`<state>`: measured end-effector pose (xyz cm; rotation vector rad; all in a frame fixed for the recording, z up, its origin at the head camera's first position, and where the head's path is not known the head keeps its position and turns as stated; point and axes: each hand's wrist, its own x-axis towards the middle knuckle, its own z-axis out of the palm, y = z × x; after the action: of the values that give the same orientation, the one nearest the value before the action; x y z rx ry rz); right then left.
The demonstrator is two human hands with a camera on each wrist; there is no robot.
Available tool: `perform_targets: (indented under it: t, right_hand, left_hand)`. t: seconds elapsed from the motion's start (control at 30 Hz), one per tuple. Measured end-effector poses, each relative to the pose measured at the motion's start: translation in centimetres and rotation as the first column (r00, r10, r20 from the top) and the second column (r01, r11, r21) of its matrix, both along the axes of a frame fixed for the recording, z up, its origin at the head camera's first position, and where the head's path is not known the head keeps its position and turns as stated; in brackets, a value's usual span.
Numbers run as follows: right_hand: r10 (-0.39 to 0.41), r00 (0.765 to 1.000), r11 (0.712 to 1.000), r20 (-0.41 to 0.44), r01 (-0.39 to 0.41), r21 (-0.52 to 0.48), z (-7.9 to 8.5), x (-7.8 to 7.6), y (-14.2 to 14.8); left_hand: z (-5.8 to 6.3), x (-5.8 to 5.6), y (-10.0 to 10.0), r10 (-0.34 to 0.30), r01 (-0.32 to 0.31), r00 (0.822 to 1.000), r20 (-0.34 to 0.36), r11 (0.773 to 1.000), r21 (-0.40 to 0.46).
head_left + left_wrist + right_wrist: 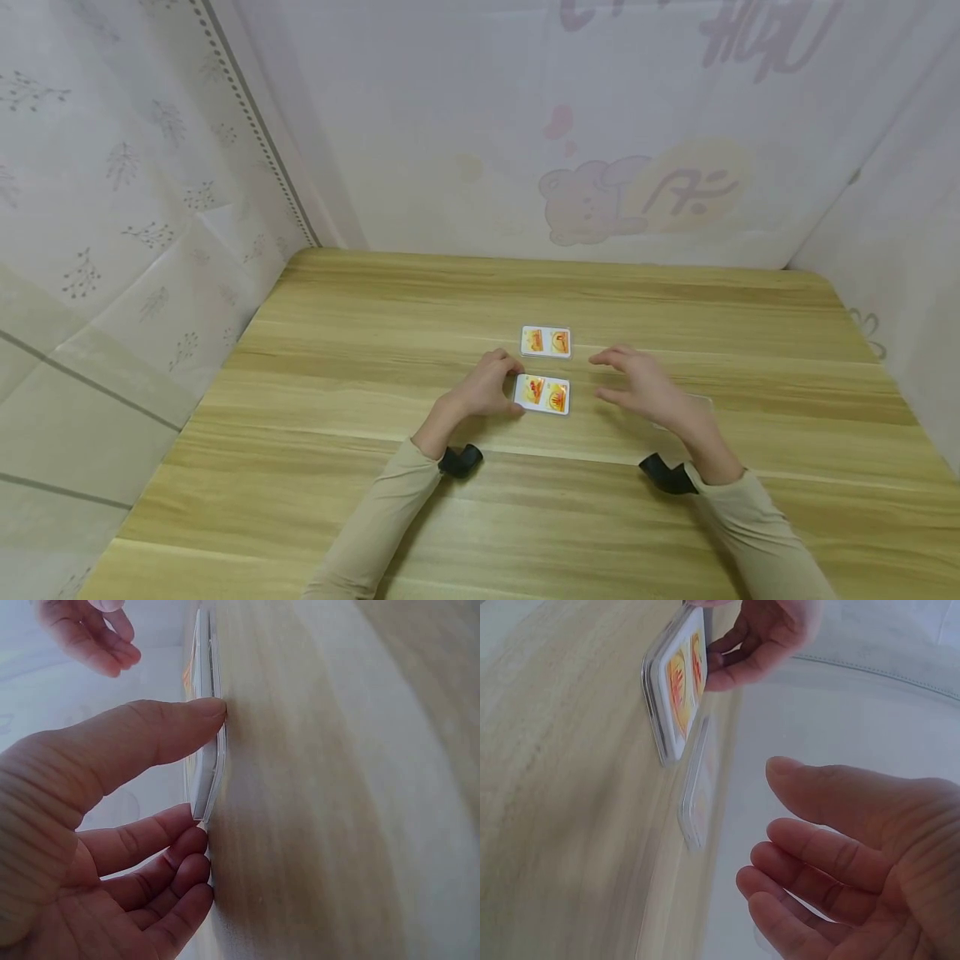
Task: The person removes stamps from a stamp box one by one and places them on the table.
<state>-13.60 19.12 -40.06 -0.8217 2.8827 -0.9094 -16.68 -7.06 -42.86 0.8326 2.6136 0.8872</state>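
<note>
Two small flat stacks of white cards with orange-yellow pictures lie on the wooden table. My left hand holds the nearer card stack by its left end, thumb at the near edge and fingers at the far side. In the left wrist view, the thumb touches the side of this stack, which sits in a thin clear tray. The farther card stack lies just beyond, untouched. My right hand hovers to the right of the stacks, fingers loosely bent and nothing between them.
A clear flat plastic piece lies on the table, partly hidden by the right hand. The wooden table meets pale patterned curtains at the back and sides. Black bands sit at both wrists.
</note>
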Motion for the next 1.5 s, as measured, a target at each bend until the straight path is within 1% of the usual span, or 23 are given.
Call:
perform_targets:
  t: [0.13, 0.3, 0.5, 0.67, 0.83, 0.97, 1.27, 1.5]
  right_hand:
    - [0.012, 1.000, 1.000, -0.002, -0.012, -0.006, 0.0, 0.0, -0.4]
    - [0.013, 1.000, 1.000, 0.009, -0.013, -0.015, -0.1, -0.1, -1.1]
    - [0.030, 0.999, 0.999, -0.009, -0.031, -0.024, -0.1, -0.3, -1.9]
    - [0.034, 0.999, 0.998, 0.035, -0.033, -0.045, -0.2, -0.3, -2.5]
    - [0.031, 0.997, 0.999, 0.065, -0.028, -0.041, -0.3, -0.4, -3.0]
    - [0.037, 0.997, 0.999, 0.071, -0.034, -0.040, -0.5, -0.5, -3.3]
    - [0.062, 0.997, 0.996, 0.036, -0.060, -0.063, -0.9, -0.7, -3.8]
    - [0.046, 0.996, 0.998, 0.081, -0.041, -0.055, -1.2, -0.8, -4.0]
  left_hand:
    - [0.0, 0.0, 0.0, -0.005, 0.005, 1.000, -0.005, 1.000, 0.000]
    - [0.0, 0.0, 0.0, -0.002, 0.002, 1.000, 0.006, 1.000, -0.007]
    - [0.1, 0.0, 0.0, -0.005, 0.005, 1.000, -0.005, 1.000, -0.009]
    - [0.0, 0.0, 0.0, -0.004, 0.004, 1.000, -0.001, 1.000, -0.001]
    - [0.0, -0.1, 0.0, -0.006, 0.006, 1.000, 0.002, 1.000, -0.001]
    - [-0.1, -0.1, -0.1, -0.006, 0.006, 1.000, 0.005, 1.000, 0.000]
    - [-0.2, -0.1, 0.0, 0.004, -0.004, 1.000, 0.012, 1.000, -0.001]
    - [-0.1, -0.1, 0.1, 0.004, -0.004, 1.000, 0.008, 1.000, -0.008]
